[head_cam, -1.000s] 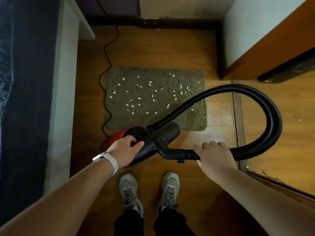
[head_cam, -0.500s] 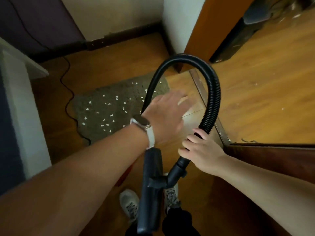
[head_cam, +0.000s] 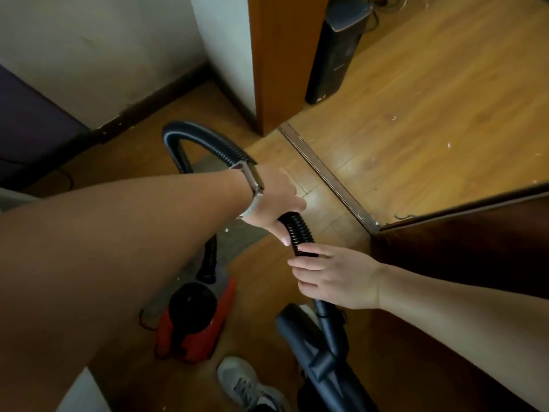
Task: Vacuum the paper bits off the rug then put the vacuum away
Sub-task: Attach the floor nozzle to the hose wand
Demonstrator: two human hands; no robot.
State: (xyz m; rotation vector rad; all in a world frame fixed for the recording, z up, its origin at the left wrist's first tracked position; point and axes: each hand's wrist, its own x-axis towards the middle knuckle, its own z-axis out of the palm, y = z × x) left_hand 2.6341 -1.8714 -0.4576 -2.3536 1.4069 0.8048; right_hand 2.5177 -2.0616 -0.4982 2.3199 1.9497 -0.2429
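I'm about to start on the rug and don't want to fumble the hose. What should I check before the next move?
1. Left hand gripping the hose: ok.
2. Right hand closed on the hose's lower end: ok.
3. Hose joined to the red vacuum body: ok.
4. Nozzle aimed at the rug: not ok, it hangs by the shoe.
5. Paper bits cleared: cannot tell, the left arm hides most of the rug.
6. Vacuum switched on: cannot tell.

Bare floor (head_cam: 430, 120) right (past threshold); door post (head_cam: 282, 55), speaker (head_cam: 335, 55) block ahead.
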